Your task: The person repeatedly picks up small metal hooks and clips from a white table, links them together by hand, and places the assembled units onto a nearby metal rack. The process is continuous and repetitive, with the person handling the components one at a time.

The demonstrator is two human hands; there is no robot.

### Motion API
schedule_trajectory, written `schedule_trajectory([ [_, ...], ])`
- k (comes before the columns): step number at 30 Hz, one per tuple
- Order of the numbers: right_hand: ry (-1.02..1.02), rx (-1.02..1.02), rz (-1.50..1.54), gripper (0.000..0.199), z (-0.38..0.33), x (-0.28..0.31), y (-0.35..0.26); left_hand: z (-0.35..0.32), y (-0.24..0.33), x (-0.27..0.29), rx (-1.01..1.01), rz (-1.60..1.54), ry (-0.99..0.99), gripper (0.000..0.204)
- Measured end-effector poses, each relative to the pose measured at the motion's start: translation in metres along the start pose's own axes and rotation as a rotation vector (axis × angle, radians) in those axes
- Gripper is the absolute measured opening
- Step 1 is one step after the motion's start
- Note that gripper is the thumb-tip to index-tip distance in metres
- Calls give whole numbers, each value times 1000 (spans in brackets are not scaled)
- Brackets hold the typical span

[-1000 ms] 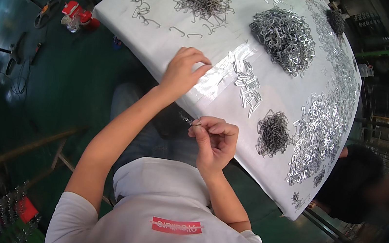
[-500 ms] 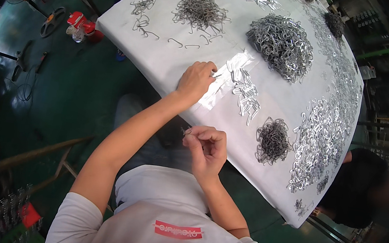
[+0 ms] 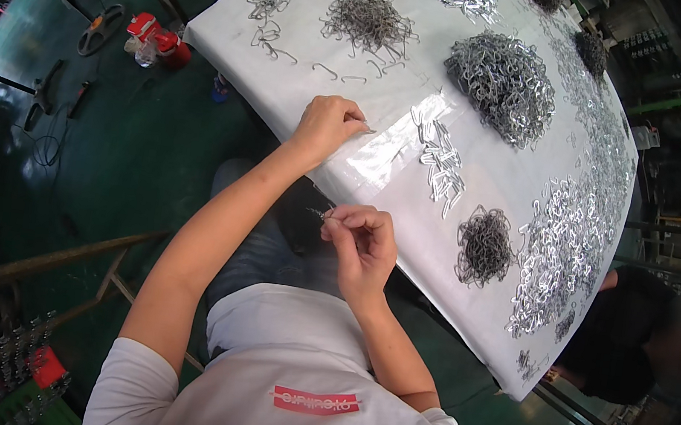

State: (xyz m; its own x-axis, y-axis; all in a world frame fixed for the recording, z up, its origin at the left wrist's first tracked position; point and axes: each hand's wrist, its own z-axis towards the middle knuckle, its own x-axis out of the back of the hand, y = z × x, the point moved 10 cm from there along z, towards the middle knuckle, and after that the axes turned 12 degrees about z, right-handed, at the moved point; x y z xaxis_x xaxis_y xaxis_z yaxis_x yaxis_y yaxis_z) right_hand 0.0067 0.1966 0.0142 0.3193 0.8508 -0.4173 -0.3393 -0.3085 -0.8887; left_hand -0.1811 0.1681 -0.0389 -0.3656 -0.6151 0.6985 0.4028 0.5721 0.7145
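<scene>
Hand, left [image 3: 327, 130]: fingertips drawn together on a small metal piece [image 3: 369, 131], over the white table [image 3: 287, 92], left of the shiny tape [image 3: 378, 159].
Hand, right [image 3: 363, 252]: thumb and forefinger pinched on thin wire bits [image 3: 319, 212], off the table's near edge; other fingers curled.
Links [image 3: 441, 167]: loose, right of the tape.
Hooks [image 3: 366, 16]: heaped, far left.

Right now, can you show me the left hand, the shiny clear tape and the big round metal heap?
Left hand [image 3: 322, 127], head view: back of the hand.
Shiny clear tape [image 3: 379, 159], head view: middle of the bright strip.
Big round metal heap [image 3: 503, 88], head view: middle of the piled pieces.
</scene>
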Motion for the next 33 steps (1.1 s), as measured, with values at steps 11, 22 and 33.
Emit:
schedule_trajectory([
  [11, 1, -15, -41, 13, 8, -2, 17, -45, -10, 29, 132, -272, 89, 18],
  [22, 5, -14, -54, 13, 19, -8, 26, -115, 6, 66, 249, -717, 159, 11],
  [33, -16, 66, -133, 14, 16, -8, 23, -135, 18, 77, 133, -580, 282, 7],
])
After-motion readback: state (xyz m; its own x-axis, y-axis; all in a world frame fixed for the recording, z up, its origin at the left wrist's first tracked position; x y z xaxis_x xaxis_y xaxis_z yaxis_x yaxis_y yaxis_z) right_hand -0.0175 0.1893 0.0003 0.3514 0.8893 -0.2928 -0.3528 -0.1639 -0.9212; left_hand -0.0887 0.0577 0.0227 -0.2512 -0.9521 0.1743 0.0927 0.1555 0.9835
